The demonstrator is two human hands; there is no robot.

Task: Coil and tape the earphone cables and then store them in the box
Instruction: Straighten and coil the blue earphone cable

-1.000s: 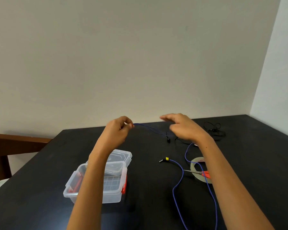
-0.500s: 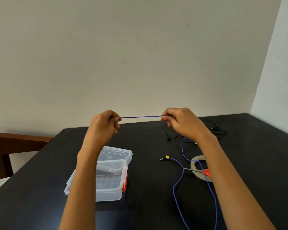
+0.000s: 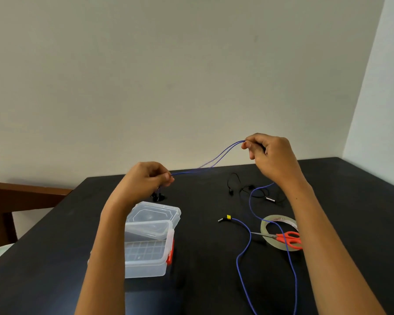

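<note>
Black table: both hands pinch blue cable, doubled span rising from left hand to right hand.

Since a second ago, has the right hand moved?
Yes. The right hand rose: it now shows against the wall, above the table's far edge.

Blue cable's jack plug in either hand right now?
No: the jack plug lies on the table between the box and tape roll, away from the left hand and right hand.
</note>
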